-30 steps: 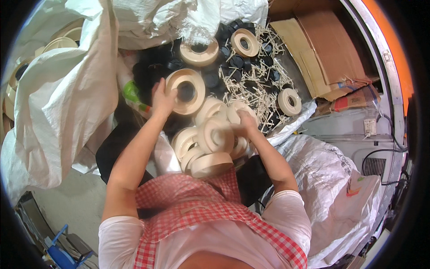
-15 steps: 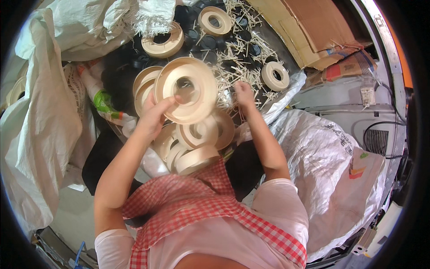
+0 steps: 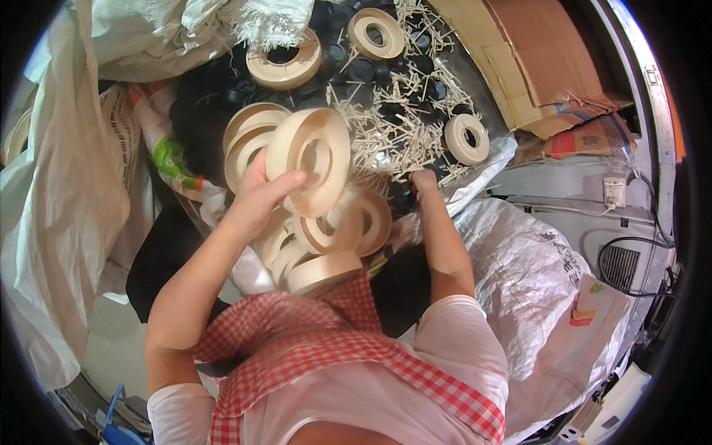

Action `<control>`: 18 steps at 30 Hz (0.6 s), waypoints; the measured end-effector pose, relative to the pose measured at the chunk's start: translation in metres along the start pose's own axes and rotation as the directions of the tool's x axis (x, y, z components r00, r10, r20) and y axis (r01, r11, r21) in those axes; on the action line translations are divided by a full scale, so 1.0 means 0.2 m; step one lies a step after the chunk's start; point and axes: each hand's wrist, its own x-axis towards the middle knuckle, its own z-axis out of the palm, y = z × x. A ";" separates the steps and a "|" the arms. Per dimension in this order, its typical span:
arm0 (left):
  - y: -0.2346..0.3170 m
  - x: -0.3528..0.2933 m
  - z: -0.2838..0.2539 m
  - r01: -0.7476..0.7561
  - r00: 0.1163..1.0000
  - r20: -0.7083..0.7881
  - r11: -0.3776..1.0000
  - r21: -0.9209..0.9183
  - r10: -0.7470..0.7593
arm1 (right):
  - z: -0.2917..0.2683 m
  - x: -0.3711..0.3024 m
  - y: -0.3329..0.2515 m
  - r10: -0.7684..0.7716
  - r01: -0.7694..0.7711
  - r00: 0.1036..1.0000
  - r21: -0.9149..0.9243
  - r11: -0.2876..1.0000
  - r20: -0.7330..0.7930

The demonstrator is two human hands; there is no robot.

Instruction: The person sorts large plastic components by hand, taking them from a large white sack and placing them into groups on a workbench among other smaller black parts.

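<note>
My left hand (image 3: pixel 259 194) grips a cream plastic ring (image 3: pixel 331 133) by its near rim, thumb on the face and fingers behind. The ring is tilted, with a round hole in its middle. Below it, against the red checked apron (image 3: pixel 326 326), lies a heap of similar cream rings (image 3: pixel 326 268). Two more rings (image 3: pixel 239 144) stand just left of the held one. My right hand (image 3: pixel 424 180) is closed at the near edge of a scatter of thin whitish plastic sticks (image 3: pixel 404 122). Its fingertips are partly hidden, and what they hold cannot be made out.
Black round parts (image 3: pixel 361 70) lie under and around the sticks. Loose rings (image 3: pixel 467 139) sit at the right and far side. White woven sacks (image 3: pixel 519 282) flank me on both sides. A cardboard box (image 3: pixel 534 59) stands far right, near a grey machine panel (image 3: pixel 564 215).
The ring in my left hand has turned from nearly face-on to a steeper tilt. My right hand has moved slightly nearer and to the right. The whole view has shifted a little.
</note>
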 end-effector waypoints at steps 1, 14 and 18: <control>0.00 -0.02 -0.02 -0.025 1.000 0.001 1.000 0.004 0.025 | 0.01 -0.11 -0.10 -0.040 0.035 0.990 0.035 0.999 0.136; 0.01 -0.01 0.07 -0.140 0.989 0.064 0.980 0.143 0.132 | -0.05 -0.45 -0.14 -0.394 0.387 0.917 0.101 0.917 0.068; 0.02 -0.05 0.05 -0.144 0.990 0.036 0.971 0.191 0.140 | 0.01 -1.05 -0.48 -0.858 0.771 0.510 -0.409 0.488 -0.063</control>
